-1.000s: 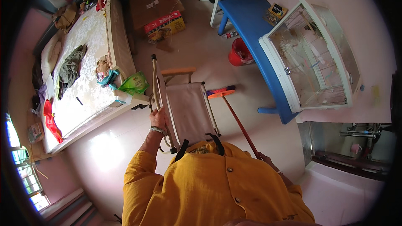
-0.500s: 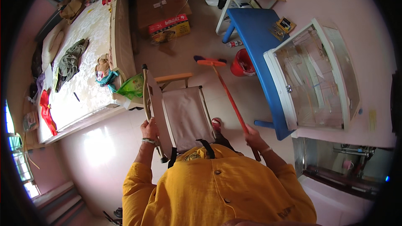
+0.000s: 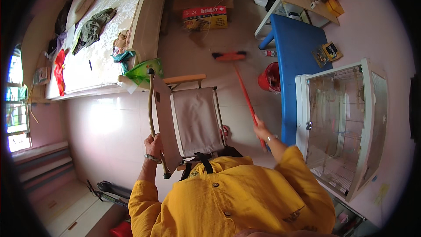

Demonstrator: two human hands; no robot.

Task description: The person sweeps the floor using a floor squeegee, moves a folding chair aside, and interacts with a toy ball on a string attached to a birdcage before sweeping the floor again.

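We have one chair (image 3: 195,123) in front of us, with a grey fabric seat, and two hands in view. Our left hand (image 3: 153,145) is wrapped around the metal tube at the chair's left side, one bracelet (image 3: 152,158) on its wrist. Our right hand (image 3: 262,131), to the right of the chair, is closed around the handle of one broom (image 3: 244,92). That handle slants past the chair's right side, and its single orange head, blurred, lies beyond the chair and a little to the right.

Right of the chair and farther out, we count one red bucket (image 3: 269,77), one bottle (image 3: 268,53) and one blue table (image 3: 300,48); farther right of the chair is one white-framed cage (image 3: 333,123). Well beyond the chair we see one red-and-yellow box (image 3: 205,17). To the chair's left and beyond it is one bed (image 3: 127,0), with one pillow (image 3: 81,5), one red cloth (image 3: 59,72) and one dark green garment (image 3: 94,26) on it. One green bag (image 3: 147,71) is at the bed's corner nearest the chair.
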